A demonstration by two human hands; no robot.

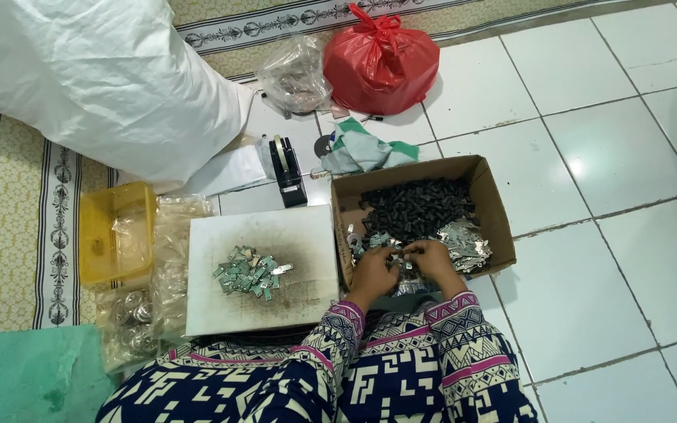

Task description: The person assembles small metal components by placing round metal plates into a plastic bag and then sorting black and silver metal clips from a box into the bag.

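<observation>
My left hand (pixel 373 270) and my right hand (pixel 435 261) meet inside an open cardboard box (pixel 489 205), fingertips together over small shiny metal pieces (pixel 464 241). The fingers pinch a small metal part between them. A heap of small dark plastic parts (pixel 417 205) fills the far half of the box. To the left lies a white board (pixel 307 235), smudged grey, with a small pile of assembled metal pieces (pixel 248 272) on it.
A black tape dispenser (pixel 287 172) stands beyond the board. A yellow tub (pixel 115 233) and clear plastic bags (pixel 170 258) sit left. A red bag (pixel 381 63), a clear bag (pixel 295 77), a big white sack (pixel 95 78) and a crumpled cloth (pixel 363 150) lie farther off on white tiles.
</observation>
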